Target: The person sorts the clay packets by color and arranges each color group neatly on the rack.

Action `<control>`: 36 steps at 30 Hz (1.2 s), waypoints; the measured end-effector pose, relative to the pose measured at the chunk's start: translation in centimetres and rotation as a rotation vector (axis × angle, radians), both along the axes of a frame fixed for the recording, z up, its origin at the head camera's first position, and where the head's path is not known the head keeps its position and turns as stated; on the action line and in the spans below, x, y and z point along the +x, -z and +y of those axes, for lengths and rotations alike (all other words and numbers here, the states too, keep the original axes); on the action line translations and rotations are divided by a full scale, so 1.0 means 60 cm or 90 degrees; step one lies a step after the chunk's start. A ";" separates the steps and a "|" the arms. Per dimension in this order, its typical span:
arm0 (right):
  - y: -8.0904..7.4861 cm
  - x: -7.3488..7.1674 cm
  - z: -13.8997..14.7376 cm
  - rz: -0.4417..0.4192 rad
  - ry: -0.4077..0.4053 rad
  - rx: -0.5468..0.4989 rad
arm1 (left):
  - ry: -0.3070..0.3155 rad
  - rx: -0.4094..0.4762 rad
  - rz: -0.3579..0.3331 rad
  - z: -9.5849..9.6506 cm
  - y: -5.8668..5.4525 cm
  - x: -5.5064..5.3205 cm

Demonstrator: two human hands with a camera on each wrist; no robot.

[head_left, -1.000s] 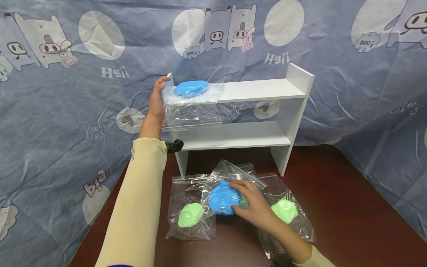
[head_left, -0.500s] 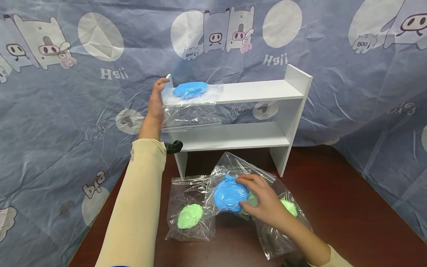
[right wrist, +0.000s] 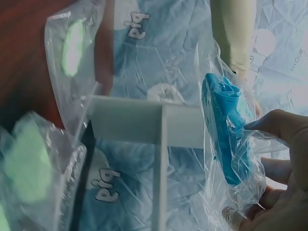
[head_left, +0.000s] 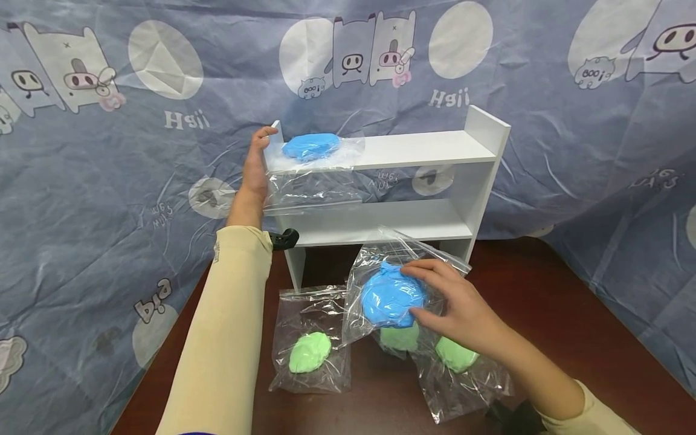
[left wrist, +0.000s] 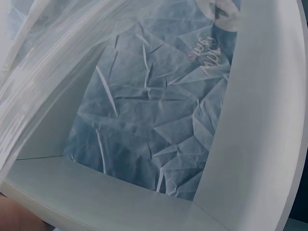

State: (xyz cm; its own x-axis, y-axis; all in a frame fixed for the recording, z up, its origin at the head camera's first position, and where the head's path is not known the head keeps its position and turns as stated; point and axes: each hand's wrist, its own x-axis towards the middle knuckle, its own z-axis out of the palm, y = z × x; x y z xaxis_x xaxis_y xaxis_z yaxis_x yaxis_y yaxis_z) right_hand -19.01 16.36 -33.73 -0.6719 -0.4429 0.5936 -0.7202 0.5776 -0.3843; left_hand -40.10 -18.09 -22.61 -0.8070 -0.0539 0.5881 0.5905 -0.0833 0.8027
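Observation:
My right hand (head_left: 459,302) pinches a clear zip bag with a soft blue lump (head_left: 393,297) inside, held up in front of the shelf and above the table. The right wrist view shows the same blue lump (right wrist: 225,125) edge-on, wrapped in crinkled film, between thumb and fingers. At the upper left, my left hand (head_left: 255,166) grips the left side of a white two-tier shelf (head_left: 418,148), fingertips curled at its top edge. Beside that hand, another bagged blue lump (head_left: 311,147) lies on the top tier, its clear bag hanging over the front.
Bags with green lumps lie on the dark brown table (head_left: 549,302): a left one (head_left: 310,352), a middle one (head_left: 399,336) partly under the raised bag, and a right one (head_left: 455,353) partly behind my forearm. A patterned cloth (head_left: 109,181) hangs behind the shelf.
My right hand has lifted the bagged blue lump up and to the right, away from the green ones, uncovering more of the middle green lump. The left hand stays on the shelf.

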 end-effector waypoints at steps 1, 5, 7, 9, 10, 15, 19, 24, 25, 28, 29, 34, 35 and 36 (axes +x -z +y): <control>-0.007 -0.002 0.003 0.004 -0.003 0.001 | -0.001 -0.002 -0.002 0.000 -0.001 0.000; -0.037 -0.006 0.014 0.016 -0.016 0.008 | -0.006 -0.002 -0.001 0.002 -0.003 0.001; -0.052 -0.008 0.019 0.024 -0.023 0.010 | -0.004 0.001 0.001 0.002 -0.002 0.001; -0.067 -0.010 0.023 0.036 -0.030 0.013 | -0.002 0.001 0.003 0.002 -0.002 0.001; -0.074 -0.011 0.025 0.043 -0.034 0.015 | 0.000 0.002 0.004 0.002 -0.002 0.001; -0.107 -0.013 0.036 0.051 -0.031 0.025 | 0.004 -0.006 0.005 0.000 -0.003 0.002; -0.133 -0.016 0.045 0.048 -0.019 0.027 | 0.003 -0.009 0.004 -0.001 -0.001 0.001; -0.168 -0.026 0.051 0.052 -0.024 0.003 | 0.004 -0.009 -0.001 -0.001 0.003 0.001; -0.175 -0.029 0.051 0.055 -0.023 -0.004 | 0.004 -0.010 -0.003 -0.001 0.004 0.002; -0.196 -0.038 0.053 0.066 -0.009 -0.019 | 0.001 -0.013 -0.005 -0.001 0.004 0.003; -0.202 -0.041 0.054 0.069 0.000 -0.021 | 0.002 -0.014 -0.005 -0.001 0.005 0.004; -0.232 -0.064 0.056 0.070 0.041 -0.030 | 0.006 -0.014 -0.005 -0.001 0.002 0.004; -0.236 -0.070 0.056 0.064 0.052 -0.033 | 0.007 -0.016 -0.005 -0.001 0.002 0.004; -0.240 -0.076 0.057 0.054 0.063 -0.038 | 0.007 -0.016 -0.005 -0.001 0.002 0.004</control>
